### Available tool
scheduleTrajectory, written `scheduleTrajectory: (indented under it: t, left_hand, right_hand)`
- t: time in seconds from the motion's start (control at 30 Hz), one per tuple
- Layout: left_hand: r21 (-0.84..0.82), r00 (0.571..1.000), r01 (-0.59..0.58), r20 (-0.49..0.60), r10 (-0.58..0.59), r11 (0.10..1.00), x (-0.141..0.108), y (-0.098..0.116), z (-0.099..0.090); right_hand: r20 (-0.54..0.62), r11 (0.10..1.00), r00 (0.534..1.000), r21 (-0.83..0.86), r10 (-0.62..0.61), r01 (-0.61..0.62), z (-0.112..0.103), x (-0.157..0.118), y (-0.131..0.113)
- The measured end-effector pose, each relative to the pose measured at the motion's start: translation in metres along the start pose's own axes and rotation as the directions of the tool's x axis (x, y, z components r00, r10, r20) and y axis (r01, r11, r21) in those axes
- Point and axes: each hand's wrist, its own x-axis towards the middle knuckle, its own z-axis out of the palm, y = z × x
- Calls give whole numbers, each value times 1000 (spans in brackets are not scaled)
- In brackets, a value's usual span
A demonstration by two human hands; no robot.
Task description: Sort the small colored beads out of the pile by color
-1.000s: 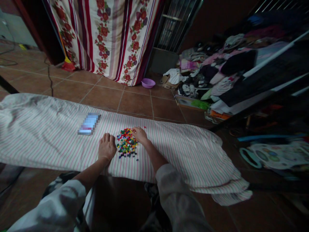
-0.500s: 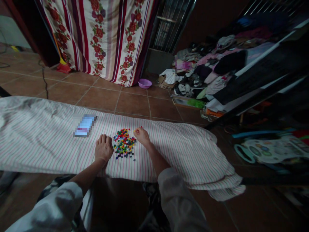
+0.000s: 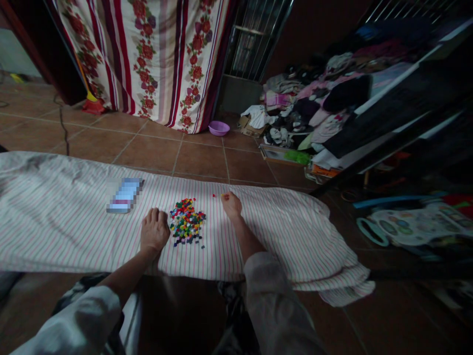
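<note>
A pile of small, many-coloured plastic pieces [image 3: 186,222] lies on a striped cloth [image 3: 288,231], too small to make out in detail. Just left of the pile, my left hand [image 3: 154,230] rests palm down on the cloth, open, fingers lying flat. To the right of the pile is my right hand [image 3: 232,205], thumb and fingertips pinched on a small yellow piece [image 3: 222,196]. One red piece [image 3: 214,195] lies by itself between the pile and my right fingertips.
A phone [image 3: 124,195] with a blurred screen lies left of the pile. Beyond the cloth, a purple basin [image 3: 219,128] stands on the tiled floor by a floral curtain [image 3: 148,64]. Clothes [image 3: 291,103] are heaped at the back right. A toy panel [image 3: 410,224] is at far right.
My right hand has moved right, away from the pile, with the yellow piece between its fingers. The lone red piece now shows clear of the hand. My left hand stays beside the pile.
</note>
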Motion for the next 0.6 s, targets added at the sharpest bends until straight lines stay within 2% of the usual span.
scheduleTrajectory:
  t: [0.37,0.6]
  left_hand:
    - [24,1000,-5,-4,5,1000,-1,-2,4]
    - [27,1000,-5,-7,5,1000,-1,-1,3]
  right_hand:
    - [11,998,1000,-56,26,-25,4,7,-2]
    - [-45,998,998,-52,44,-46,3,5,4]
